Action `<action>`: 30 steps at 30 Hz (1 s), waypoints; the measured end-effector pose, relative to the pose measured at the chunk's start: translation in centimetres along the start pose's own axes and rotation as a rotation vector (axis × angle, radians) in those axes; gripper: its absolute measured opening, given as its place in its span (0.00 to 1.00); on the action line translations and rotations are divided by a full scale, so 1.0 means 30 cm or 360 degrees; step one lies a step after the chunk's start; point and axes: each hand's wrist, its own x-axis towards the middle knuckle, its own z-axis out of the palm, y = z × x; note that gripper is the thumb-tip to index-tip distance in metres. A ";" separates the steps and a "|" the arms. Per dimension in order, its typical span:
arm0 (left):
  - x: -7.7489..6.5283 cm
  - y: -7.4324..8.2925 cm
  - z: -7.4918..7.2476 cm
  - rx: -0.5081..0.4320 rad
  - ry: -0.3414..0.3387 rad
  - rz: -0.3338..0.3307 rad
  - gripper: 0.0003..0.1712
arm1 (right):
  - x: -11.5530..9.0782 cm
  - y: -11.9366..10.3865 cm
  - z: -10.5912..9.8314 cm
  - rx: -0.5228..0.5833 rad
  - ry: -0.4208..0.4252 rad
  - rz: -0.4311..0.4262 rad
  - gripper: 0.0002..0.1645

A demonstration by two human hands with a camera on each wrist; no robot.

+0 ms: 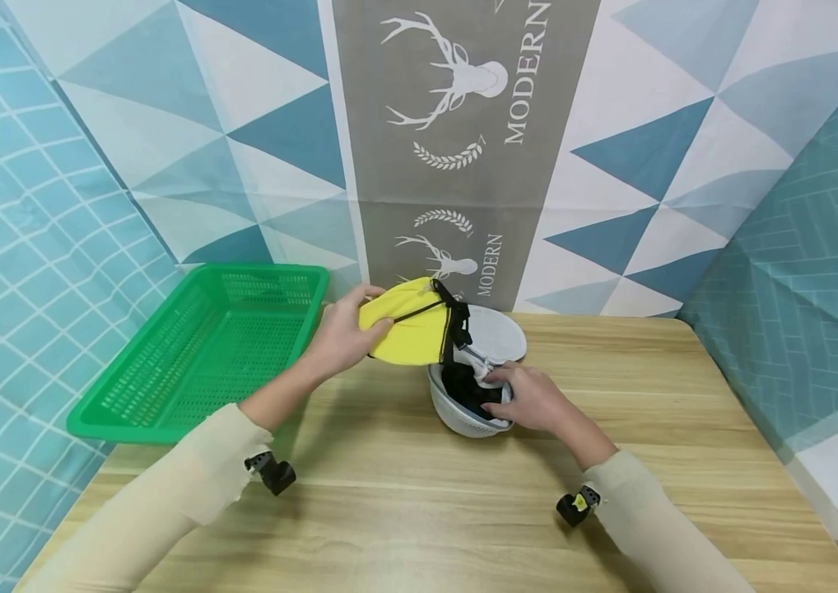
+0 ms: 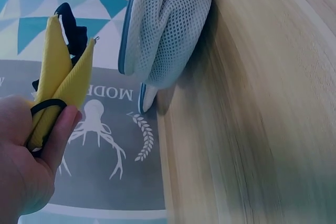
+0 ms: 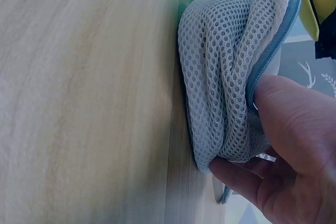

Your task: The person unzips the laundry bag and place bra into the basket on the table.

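My left hand (image 1: 342, 332) pinches a yellow cloth piece with black edging and black straps (image 1: 410, 331) between thumb and fingers, holding it above the table. In the left wrist view it is folded over, and a thin black cord crosses it near the fingers. My right hand (image 1: 530, 398) grips the rim of a white mesh laundry bag (image 3: 223, 72), thumb at the grey zip and fingers against the mesh. The bag stands unzipped, its round lid (image 1: 496, 333) folded back. Dark cloth (image 1: 467, 389) lies inside; its kind is hard to tell.
A green plastic basket (image 1: 200, 432) stands at the left of the wooden table (image 1: 419, 511). Behind the table hangs a patterned cloth (image 1: 456, 181) with deer heads and triangles. Blue tile-patterned walls flank both sides.
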 end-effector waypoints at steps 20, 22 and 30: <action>-0.007 -0.020 -0.081 0.0043 -0.0054 -0.0137 0.33 | 0.001 0.003 0.013 -0.0050 -0.0034 0.0047 0.30; -0.009 -0.022 -0.090 0.0051 -0.0057 -0.0151 0.33 | 0.000 0.005 0.016 -0.0040 -0.0030 0.0036 0.29; -0.012 -0.037 -0.124 0.0033 -0.0062 -0.0190 0.34 | 0.000 0.003 0.014 -0.0049 0.0005 0.0054 0.30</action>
